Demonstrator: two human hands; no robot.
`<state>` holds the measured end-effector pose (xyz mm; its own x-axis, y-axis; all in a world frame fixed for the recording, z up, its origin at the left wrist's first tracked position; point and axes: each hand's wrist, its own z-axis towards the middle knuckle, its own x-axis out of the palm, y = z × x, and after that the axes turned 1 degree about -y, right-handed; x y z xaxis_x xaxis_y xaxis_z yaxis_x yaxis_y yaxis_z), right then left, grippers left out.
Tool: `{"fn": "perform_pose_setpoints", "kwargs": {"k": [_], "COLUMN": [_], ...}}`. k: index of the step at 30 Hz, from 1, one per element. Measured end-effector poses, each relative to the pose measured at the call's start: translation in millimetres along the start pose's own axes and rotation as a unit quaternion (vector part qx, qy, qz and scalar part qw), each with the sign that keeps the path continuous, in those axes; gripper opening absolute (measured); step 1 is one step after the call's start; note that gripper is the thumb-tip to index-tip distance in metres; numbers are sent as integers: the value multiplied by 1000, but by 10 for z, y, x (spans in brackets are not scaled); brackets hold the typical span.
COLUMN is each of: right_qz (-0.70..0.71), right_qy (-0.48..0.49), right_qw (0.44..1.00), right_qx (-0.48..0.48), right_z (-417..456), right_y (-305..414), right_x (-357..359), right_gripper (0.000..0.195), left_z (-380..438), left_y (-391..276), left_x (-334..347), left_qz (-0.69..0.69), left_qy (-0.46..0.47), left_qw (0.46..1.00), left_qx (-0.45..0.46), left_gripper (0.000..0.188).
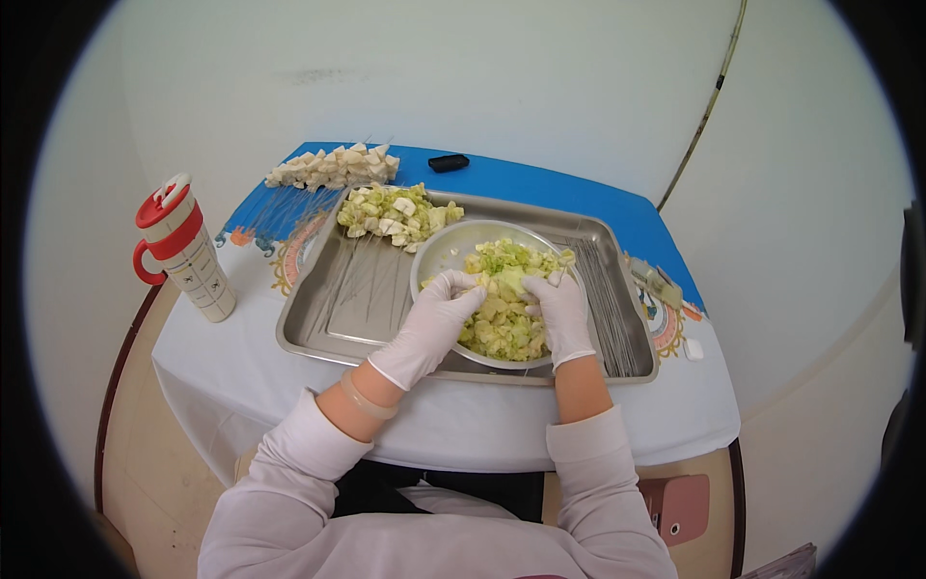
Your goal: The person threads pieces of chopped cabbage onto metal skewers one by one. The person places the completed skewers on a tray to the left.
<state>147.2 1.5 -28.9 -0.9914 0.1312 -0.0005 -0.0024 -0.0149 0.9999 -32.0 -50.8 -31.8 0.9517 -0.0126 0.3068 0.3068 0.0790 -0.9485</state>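
Observation:
My gloved left hand [438, 318] is over the left side of a round metal bowl [436, 253], its thumb and fingers pinching a small yellowish leaf piece. From the right, my gloved right hand [563, 311] grips the edge of a pale green leaf [512, 280] between thumb and fingers. Torn leaf pieces, apparently cabbage [506, 329], fill much of the bowl beneath both hands. A bundle of thin metal skewers [604, 311] lies right of the bowl, inside the steel tray [311, 336]. Leaf-loaded skewers [398, 213] rest at the tray's back left; whether my fingers hold a skewer is hidden.
Skewers of white chunks [336, 166] lie at the table's back left. A tumbler with a red lid [184, 246] stands on the left edge. Behind the tray is a black object [448, 163]. A clear package [655, 282] and a small white case [693, 349] lie right.

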Motion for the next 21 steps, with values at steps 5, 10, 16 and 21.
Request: {"fn": "perform_pose_setpoints", "kwargs": {"k": [5, 10, 16, 21], "right_qz": [-54, 11, 57, 91], "right_qy": [-45, 3, 223, 231], "right_qw": [997, 995, 968, 966], "right_qx": [-10, -98, -98, -75], "right_z": [-102, -62, -189, -133], "right_y": [105, 72, 79, 130], "right_x": [41, 68, 159, 117], "right_gripper": [31, 35, 42, 42], "left_z": [-11, 20, 10, -7], "left_y": [-27, 17, 43, 27], "left_x": [-18, -43, -59, -41], "left_qz": [1, 23, 178, 238], "left_qy": [3, 1, -12, -32], "left_qw": [1000, 1000, 980, 958], "left_qx": [-12, 15, 86, 155], "left_gripper": [8, 16, 18, 20]}}
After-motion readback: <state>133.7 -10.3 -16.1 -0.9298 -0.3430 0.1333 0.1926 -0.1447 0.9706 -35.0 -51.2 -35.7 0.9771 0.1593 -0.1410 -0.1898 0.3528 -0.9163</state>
